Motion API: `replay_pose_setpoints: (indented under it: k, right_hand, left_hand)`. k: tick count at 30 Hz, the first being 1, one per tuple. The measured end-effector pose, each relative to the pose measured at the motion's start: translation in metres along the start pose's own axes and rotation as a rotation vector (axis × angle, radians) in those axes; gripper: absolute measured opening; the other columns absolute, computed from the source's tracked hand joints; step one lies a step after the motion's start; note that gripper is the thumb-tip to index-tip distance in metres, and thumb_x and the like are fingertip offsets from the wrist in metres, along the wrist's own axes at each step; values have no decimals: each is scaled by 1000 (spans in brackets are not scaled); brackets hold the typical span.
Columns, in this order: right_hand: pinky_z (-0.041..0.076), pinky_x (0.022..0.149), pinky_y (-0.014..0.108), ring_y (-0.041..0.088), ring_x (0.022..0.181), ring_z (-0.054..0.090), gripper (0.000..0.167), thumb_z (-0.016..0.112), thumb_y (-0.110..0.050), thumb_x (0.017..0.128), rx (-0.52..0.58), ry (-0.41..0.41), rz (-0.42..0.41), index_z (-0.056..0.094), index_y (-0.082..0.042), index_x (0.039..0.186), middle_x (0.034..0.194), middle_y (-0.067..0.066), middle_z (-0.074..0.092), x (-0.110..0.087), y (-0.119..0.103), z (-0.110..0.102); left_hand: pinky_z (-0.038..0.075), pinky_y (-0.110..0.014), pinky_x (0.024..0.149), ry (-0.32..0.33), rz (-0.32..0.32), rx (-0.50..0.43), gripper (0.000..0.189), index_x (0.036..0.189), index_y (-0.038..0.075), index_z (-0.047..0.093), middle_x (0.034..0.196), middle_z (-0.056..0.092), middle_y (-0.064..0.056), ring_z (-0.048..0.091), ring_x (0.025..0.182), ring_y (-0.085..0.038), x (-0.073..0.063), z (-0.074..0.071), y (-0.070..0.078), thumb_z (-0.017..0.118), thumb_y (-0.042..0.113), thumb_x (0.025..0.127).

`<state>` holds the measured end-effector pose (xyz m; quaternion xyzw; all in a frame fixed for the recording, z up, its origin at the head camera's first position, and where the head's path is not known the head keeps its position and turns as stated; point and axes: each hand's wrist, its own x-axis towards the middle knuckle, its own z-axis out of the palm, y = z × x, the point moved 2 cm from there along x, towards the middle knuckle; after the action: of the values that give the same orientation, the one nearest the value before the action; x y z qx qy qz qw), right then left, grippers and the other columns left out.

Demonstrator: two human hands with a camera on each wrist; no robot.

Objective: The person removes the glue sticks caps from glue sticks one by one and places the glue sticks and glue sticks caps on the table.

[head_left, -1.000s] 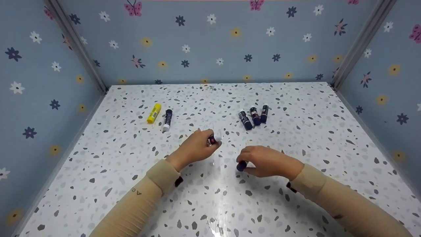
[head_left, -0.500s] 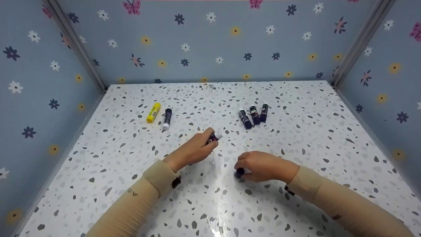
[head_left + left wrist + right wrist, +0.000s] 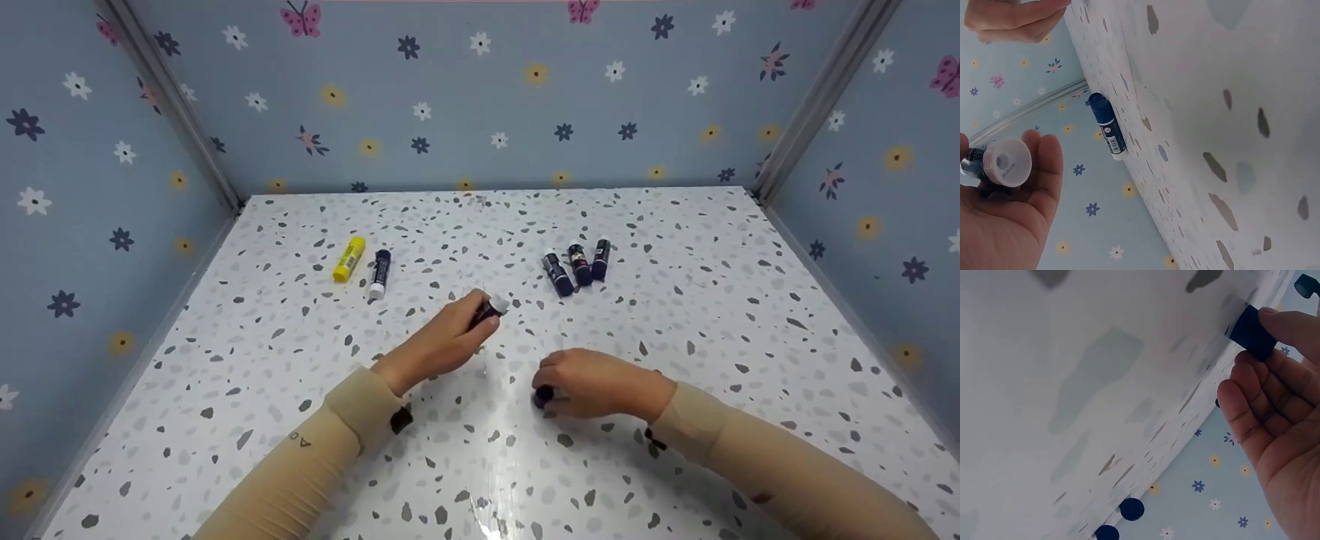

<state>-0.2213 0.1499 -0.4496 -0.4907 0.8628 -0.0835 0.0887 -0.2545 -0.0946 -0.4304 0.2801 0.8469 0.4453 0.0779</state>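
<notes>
My left hand (image 3: 439, 337) grips a dark glue stick (image 3: 487, 312) in its curled fingers, close over the table. Its white base points away and to the right; in the left wrist view that round base (image 3: 1009, 163) faces the camera. Near the table's middle, my right hand (image 3: 600, 382) pinches another glue stick between thumb and fingers. Only its dark blue cap (image 3: 1252, 332) shows; the hand hides the rest. In the head view, the dark round end (image 3: 543, 396) of this glue stick faces me, low over the table.
A yellow glue stick (image 3: 349, 259) and a dark one with a white end (image 3: 380, 274) lie at the back left. Three dark glue sticks (image 3: 578, 264) lie side by side at the back right. Flowered panels (image 3: 480, 97) wall the speckled table (image 3: 480, 225) behind and at both sides.
My right hand has moved towards me and slightly left with its glue stick. The glue stick in my left hand has turned, its white end now pointing farther away from me.
</notes>
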Motion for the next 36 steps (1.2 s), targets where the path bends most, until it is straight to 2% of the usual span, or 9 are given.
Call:
replay_pose_setpoints:
  k: [8, 13, 19, 25, 36]
  right_hand:
    - [62, 82, 31, 14, 84, 69, 14, 85, -18, 93, 12, -2, 10, 77, -11, 102, 95, 1, 75, 1, 0, -2]
    - [62, 81, 30, 13, 83, 69, 13, 85, -17, 93, 20, 5, -2, 77, -12, 100, 94, 1, 75, 1, 1, -3]
    - [61, 80, 30, 12, 82, 68, 12, 85, -17, 93, 41, 0, 3, 77, -12, 100, 93, 0, 75, 0, 2, -3]
    - [60, 79, 30, 11, 81, 68, 11, 85, -20, 94, 56, 4, 11, 77, -13, 98, 91, -1, 75, 0, 4, -3]
    - [59, 76, 29, 10, 77, 66, 12, 86, -22, 93, 54, 38, 0, 78, -14, 95, 87, -3, 74, 0, 3, -3]
  left_hand:
    - [53, -33, 85, 15, 90, 14, 22, 122, 7, 65, 109, 66, -8, 61, 96, -18, 1, -2, -1, 64, 25, 108]
    - [55, -31, 82, 6, 122, -10, 22, 120, 7, 71, 105, 71, -9, 63, 92, -14, 0, -6, -2, 72, 23, 104]
    - [63, -31, 85, -101, 112, -62, 17, 105, 9, 76, 97, 80, -5, 74, 88, -12, -4, -5, -1, 84, 19, 95]
    - [64, -30, 87, -212, 79, -58, 19, 103, 12, 79, 98, 83, -1, 78, 88, -12, -9, -1, -4, 91, 17, 89]
    - [64, -32, 90, -327, 64, -14, 21, 100, 12, 78, 98, 80, 1, 77, 91, -10, -13, 2, -10, 93, 14, 85]
